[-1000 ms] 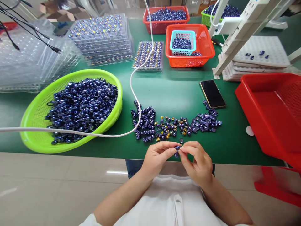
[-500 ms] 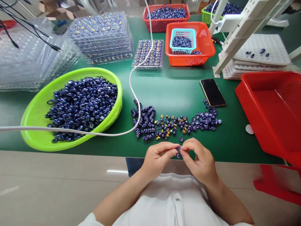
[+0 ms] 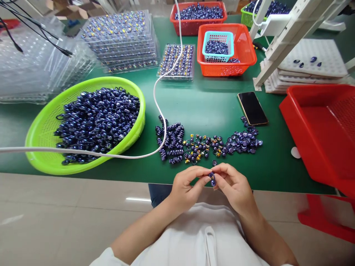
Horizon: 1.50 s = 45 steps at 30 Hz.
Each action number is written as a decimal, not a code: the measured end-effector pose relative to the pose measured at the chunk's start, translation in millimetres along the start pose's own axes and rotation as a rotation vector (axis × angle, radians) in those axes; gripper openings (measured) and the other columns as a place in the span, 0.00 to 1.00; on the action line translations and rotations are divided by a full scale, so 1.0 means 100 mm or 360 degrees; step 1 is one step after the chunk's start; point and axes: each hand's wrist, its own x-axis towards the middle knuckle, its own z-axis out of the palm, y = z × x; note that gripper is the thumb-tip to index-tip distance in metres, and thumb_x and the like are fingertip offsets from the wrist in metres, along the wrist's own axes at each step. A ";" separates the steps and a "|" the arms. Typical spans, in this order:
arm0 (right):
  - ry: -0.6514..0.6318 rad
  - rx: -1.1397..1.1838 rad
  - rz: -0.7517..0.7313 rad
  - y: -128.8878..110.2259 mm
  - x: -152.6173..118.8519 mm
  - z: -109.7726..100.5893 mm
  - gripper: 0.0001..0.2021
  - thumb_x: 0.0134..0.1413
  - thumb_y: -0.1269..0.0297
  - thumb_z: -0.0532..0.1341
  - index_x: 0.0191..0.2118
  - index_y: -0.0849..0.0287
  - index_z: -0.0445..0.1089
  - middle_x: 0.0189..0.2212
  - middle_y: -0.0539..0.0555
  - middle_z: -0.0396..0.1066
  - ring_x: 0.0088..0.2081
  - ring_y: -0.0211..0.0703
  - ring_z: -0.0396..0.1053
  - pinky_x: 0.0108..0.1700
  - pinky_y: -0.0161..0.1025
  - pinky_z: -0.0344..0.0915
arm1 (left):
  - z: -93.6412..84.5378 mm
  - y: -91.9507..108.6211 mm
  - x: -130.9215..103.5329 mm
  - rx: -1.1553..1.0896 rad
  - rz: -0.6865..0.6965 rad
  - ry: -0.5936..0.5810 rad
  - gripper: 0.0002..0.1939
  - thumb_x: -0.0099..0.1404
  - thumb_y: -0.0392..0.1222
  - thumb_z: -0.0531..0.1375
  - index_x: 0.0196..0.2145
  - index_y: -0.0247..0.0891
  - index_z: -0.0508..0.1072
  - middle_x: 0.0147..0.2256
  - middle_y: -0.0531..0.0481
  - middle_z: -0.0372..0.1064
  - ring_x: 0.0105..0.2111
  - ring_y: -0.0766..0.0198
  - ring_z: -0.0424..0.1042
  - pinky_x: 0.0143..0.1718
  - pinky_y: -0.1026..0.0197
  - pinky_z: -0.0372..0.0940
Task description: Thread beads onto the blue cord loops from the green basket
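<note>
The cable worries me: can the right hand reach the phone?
Probably yes: only low dark pieces lie between the right hand and the phone; the cable runs farther left, but that hand holds a small piece.

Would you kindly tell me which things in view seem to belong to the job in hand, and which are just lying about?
Probably part of the job:
small blue piece, pinched between left hand and right hand
gold-and-blue pieces
flat blue pieces
rows of blue pieces
green basket with looped blue pieces

Apparently just lying about:
phone
white cable
white disc
</note>
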 end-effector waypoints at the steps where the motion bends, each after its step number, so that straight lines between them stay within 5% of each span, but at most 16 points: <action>1: -0.0004 0.0044 0.0027 0.00 0.01 0.00 0.08 0.61 0.58 0.62 0.40 0.56 0.73 0.30 0.51 0.72 0.27 0.35 0.71 0.29 0.33 0.73 | 0.00 0.00 0.00 0.0018 0.0028 -0.0005 0.07 0.64 0.34 0.63 0.40 0.37 0.80 0.34 0.44 0.80 0.33 0.61 0.78 0.37 0.60 0.73; 6: 0.0005 0.0175 0.0100 0.03 0.03 -0.04 0.09 0.57 0.57 0.65 0.37 0.58 0.74 0.29 0.50 0.71 0.24 0.34 0.69 0.26 0.32 0.72 | 0.02 0.01 -0.03 -0.0033 -0.0024 -0.0031 0.07 0.65 0.35 0.63 0.40 0.36 0.79 0.33 0.44 0.79 0.32 0.62 0.77 0.35 0.62 0.72; 12: -0.0042 0.0185 0.0042 0.08 0.02 -0.07 0.07 0.58 0.59 0.65 0.38 0.56 0.73 0.29 0.49 0.70 0.25 0.34 0.69 0.27 0.32 0.70 | 0.03 0.05 -0.01 -0.0621 -0.0623 -0.0050 0.07 0.61 0.41 0.67 0.36 0.36 0.81 0.33 0.45 0.81 0.33 0.60 0.79 0.36 0.61 0.75; 17: 0.0116 -0.0104 -0.0290 0.09 -0.01 -0.04 0.02 0.60 0.65 0.63 0.39 0.54 0.70 0.33 0.51 0.68 0.31 0.37 0.69 0.31 0.35 0.70 | 0.02 0.07 0.06 -0.0845 -0.0911 -0.0038 0.10 0.56 0.44 0.71 0.34 0.35 0.82 0.33 0.45 0.82 0.33 0.58 0.80 0.39 0.57 0.76; 22: 0.0115 -0.0442 -0.0622 0.14 -0.01 -0.06 0.09 0.59 0.73 0.61 0.42 0.52 0.70 0.33 0.52 0.69 0.36 0.42 0.69 0.38 0.40 0.69 | 0.00 0.06 0.08 -0.0934 -0.1030 -0.0013 0.10 0.53 0.43 0.72 0.32 0.35 0.82 0.31 0.46 0.81 0.31 0.59 0.80 0.38 0.57 0.76; 33: -0.0028 -0.0786 -0.0918 0.06 0.03 -0.15 0.14 0.57 0.77 0.60 0.44 0.51 0.67 0.36 0.51 0.70 0.35 0.42 0.71 0.36 0.39 0.68 | -0.01 0.00 0.03 -0.1222 -0.1202 -0.0040 0.08 0.54 0.38 0.72 0.33 0.35 0.83 0.30 0.47 0.81 0.29 0.67 0.77 0.35 0.66 0.72; 45: 0.0006 -0.0587 -0.0758 0.11 0.05 -0.11 0.10 0.58 0.76 0.60 0.41 0.54 0.67 0.34 0.51 0.68 0.36 0.40 0.69 0.36 0.37 0.67 | 0.00 0.00 0.07 -0.1281 -0.1301 -0.0004 0.09 0.51 0.39 0.74 0.31 0.34 0.83 0.29 0.47 0.81 0.28 0.66 0.77 0.34 0.65 0.72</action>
